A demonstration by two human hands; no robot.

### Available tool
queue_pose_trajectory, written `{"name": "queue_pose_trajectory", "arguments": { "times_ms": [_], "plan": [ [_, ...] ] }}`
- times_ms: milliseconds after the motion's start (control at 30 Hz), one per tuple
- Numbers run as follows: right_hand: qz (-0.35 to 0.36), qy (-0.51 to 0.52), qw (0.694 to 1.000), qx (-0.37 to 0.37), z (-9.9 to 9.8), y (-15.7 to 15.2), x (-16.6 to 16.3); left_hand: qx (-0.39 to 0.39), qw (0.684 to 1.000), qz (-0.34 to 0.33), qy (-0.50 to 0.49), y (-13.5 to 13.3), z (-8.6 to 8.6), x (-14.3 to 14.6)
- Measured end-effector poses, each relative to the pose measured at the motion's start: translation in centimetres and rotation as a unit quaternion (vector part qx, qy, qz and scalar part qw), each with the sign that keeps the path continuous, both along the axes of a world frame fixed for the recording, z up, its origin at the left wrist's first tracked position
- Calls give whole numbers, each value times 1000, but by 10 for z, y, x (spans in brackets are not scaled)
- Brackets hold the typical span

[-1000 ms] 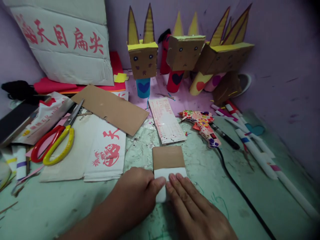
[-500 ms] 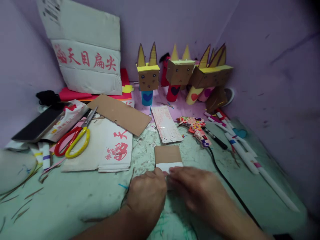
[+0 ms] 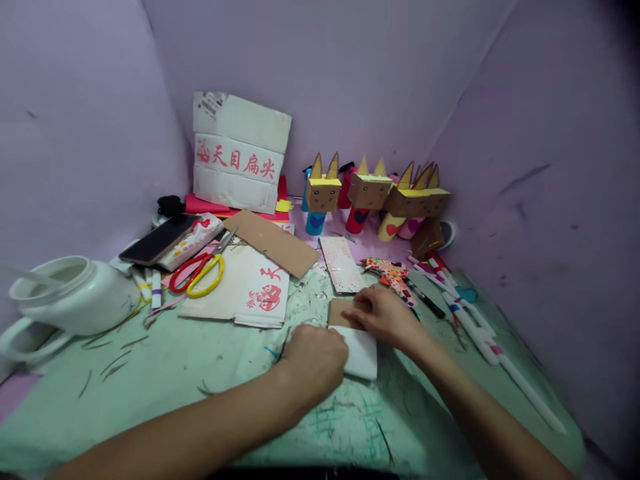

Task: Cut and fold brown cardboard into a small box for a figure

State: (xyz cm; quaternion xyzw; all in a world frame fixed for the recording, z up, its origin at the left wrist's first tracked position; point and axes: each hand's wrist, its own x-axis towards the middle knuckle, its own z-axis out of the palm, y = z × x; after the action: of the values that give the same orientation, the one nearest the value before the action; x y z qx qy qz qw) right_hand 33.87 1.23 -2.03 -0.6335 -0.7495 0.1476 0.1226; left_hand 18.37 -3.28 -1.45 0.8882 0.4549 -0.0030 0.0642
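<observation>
A small brown cardboard piece (image 3: pixel 339 313) lies on the green table in front of me, its near half covered by a white sheet (image 3: pixel 361 353). My left hand (image 3: pixel 317 360) is closed into a fist at the left edge of the white part; what its fingers hold is hidden. Across the far right corner of the cardboard bends my right hand (image 3: pixel 387 313), thumb laid over the brown face and fingers curled at the far edge. Just beyond is a narrow printed card strip (image 3: pixel 342 265). Beside the right hand rests a flower-patterned glue gun (image 3: pixel 393 272).
Scissors (image 3: pixel 205 267) with red and yellow handles lie on folded white cardboard (image 3: pixel 225 293) at the left. A white teapot (image 3: pixel 100 300) stands far left, near a black phone (image 3: pixel 157 239). Box-headed cardboard figures (image 3: pixel 370 193) line the back. Several white marker pens (image 3: pixel 475 327) lie right.
My right hand has moved from the white part's near edge up to the brown far end. My left fist stays by the left edge. The view has shifted, bringing the teapot further in.
</observation>
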Motion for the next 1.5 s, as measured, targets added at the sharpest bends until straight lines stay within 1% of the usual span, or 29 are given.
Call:
{"name": "queue_pose_trajectory", "arguments": {
  "times_ms": [67, 100, 133, 200, 267, 333, 400, 433, 467, 500, 533, 567, 600, 633, 667, 700, 733, 767, 800, 833, 867, 900, 967, 1033, 1133, 1200, 1267, 1400, 1500],
  "plan": [
    [-39, 119, 989, -73, 7, -2, 11, 37, 998, 46, 2, 2, 11, -19],
    [-67, 196, 972, -107, 11, -5, 16, 59, 996, 72, 3, 3, 17, -28],
    [-101, 276, 947, -131, 14, -9, 21, 85, 992, 99, -1, 2, 23, -36],
    [-173, 418, 879, -151, 17, -22, 25, 155, 977, 139, -37, -4, 35, -46],
    [-229, 522, 809, -146, 15, -39, 20, 232, 955, 146, -111, -14, 42, -48],
    [-268, 601, 741, -139, 9, -57, 8, 274, 940, 102, -178, -25, 42, -44],
    [-298, 661, 675, -134, 0, -76, -9, 259, 946, 27, -194, -35, 33, -35],
    [-304, 680, 653, -140, -5, -86, -18, 238, 954, -8, -183, -37, 26, -31],
    [-300, 694, 639, -140, -10, -95, -26, 212, 963, -34, -164, -39, 18, -26],
    [-289, 708, 627, -151, -13, -105, -32, 194, 969, -49, -148, -39, 8, -23],
    [-274, 711, 623, -175, -16, -114, -35, 184, 971, -62, -139, -38, -1, -22],
    [-262, 705, 626, -207, -18, -122, -35, 186, 970, -74, -138, -37, -11, -22],
    [-241, 685, 640, -252, -20, -129, -32, 198, 965, -88, -148, -36, -21, -23],
    [-211, 649, 667, -301, -20, -134, -25, 215, 958, -102, -163, -35, -30, -27],
    [-166, 599, 707, -336, -20, -137, -16, 236, 948, -113, -179, -35, -38, -31],
    [-115, 533, 765, -343, -20, -139, -6, 256, 939, -120, -194, -36, -46, -35],
    [-87, 458, 825, -318, -20, -138, 4, 271, 933, -126, -202, -37, -52, -40],
    [-77, 381, 885, -258, -20, -136, 14, 282, 928, -129, -204, -38, -58, -44],
    [-60, 308, 934, -172, -20, -132, 22, 290, 926, -134, -203, -39, -62, -48],
    [-18, 253, 963, -94, -19, -126, 27, 294, 925, -138, -199, -41, -65, -50],
    [33, 217, 975, -28, -20, -120, 29, 297, 923, -144, -196, -41, -66, -52],
    [90, 196, 976, 18, -20, -114, 29, 298, 923, -146, -192, -42, -66, -52],
    [186, 184, 964, 56, -23, -103, 25, 300, 924, -147, -186, -42, -62, -51],
    [226, 177, 956, 62, -28, -95, 19, 299, 927, -139, -177, -42, -55, -49],
    [235, 164, 955, 80, -37, -91, 15, 277, 943, -106, -149, -41, -44, -44],
    [238, 157, 954, 93, -41, -91, 15, 252, 955, -91, -128, -40, -41, -42],
    [237, 152, 954, 99, -44, -91, 16, 224, 963, -92, -119, -40, -42, -41],
    [227, 158, 953, 123, -43, -89, 14, 197, 966, -78, -151, -38, -49, -42],
    [223, 156, 953, 136, -42, -86, 14, 146, 973, -77, -161, -33, -47, -44]
  ]
}}
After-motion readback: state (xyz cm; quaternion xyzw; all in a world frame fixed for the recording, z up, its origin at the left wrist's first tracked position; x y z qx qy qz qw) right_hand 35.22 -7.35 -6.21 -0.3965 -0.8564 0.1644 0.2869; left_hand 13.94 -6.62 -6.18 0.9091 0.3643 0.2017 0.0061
